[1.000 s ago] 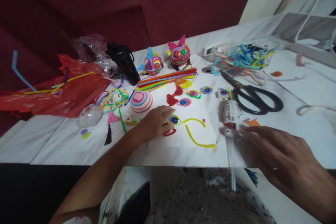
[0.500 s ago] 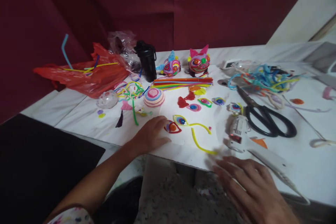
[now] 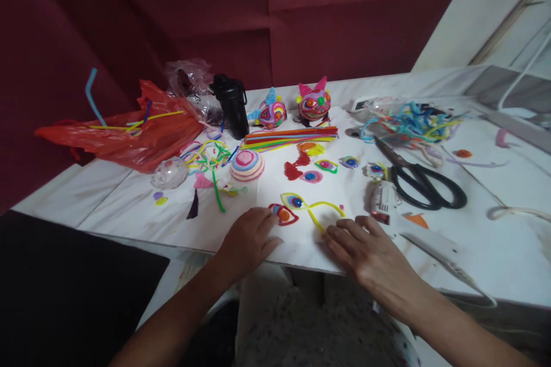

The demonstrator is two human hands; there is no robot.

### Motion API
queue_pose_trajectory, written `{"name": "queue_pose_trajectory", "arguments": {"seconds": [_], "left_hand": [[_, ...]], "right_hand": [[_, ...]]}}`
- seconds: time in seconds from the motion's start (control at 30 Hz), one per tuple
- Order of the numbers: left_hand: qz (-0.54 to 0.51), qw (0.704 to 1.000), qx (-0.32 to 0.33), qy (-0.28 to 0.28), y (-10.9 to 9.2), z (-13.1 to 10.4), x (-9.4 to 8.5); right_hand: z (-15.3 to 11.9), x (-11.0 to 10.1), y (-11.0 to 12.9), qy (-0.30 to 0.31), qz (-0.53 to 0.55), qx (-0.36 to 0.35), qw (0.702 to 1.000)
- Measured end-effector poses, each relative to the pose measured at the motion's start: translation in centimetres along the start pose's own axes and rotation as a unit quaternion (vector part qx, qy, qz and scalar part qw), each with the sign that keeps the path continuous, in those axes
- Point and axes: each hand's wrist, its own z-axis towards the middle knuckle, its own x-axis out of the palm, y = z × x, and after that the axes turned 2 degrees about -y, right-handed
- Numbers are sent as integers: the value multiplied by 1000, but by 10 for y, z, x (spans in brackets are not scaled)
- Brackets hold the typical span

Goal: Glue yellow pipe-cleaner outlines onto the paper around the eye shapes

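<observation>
My left hand (image 3: 249,238) rests at the paper's front edge, thumb apart from the fingers, its fingertips beside a red-edged eye shape (image 3: 284,215) with an orange centre. Just behind lies a blue-centred eye shape (image 3: 293,201) from which yellow pipe-cleaner ends (image 3: 329,204) extend to the right. My right hand (image 3: 359,246) is palm down with its fingers bent over the near end of the yellow strand; whether it grips it is hidden. More eye shapes, such as a green-edged one (image 3: 326,166), lie farther back.
Black scissors (image 3: 419,180) and a white glue gun (image 3: 387,203) lie on the right. Behind are bundled pipe cleaners (image 3: 290,136), a striped dome (image 3: 247,165), two decorated heads (image 3: 314,104) and a black bottle (image 3: 231,106). A red bag (image 3: 129,137) is at left.
My right hand has moved left and away from me, onto the near end of the yellow strand. My left hand stays by the red-edged eye. The view has shifted slightly.
</observation>
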Motion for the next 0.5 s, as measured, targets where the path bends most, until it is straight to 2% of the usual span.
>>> {"name": "queue_pose_trajectory", "arguments": {"seconds": [0.27, 0.4, 0.5], "left_hand": [[87, 993, 61, -54, -19, 4, -1], [88, 991, 68, -72, -19, 3, 4], [83, 991, 71, -72, -17, 1, 7]], "right_hand": [[-15, -1, 4, -27, -1, -4, 1000], [-20, -11, 2, -48, 23, 24, 998], [-24, -26, -6, -71, 59, 76, 993]]}}
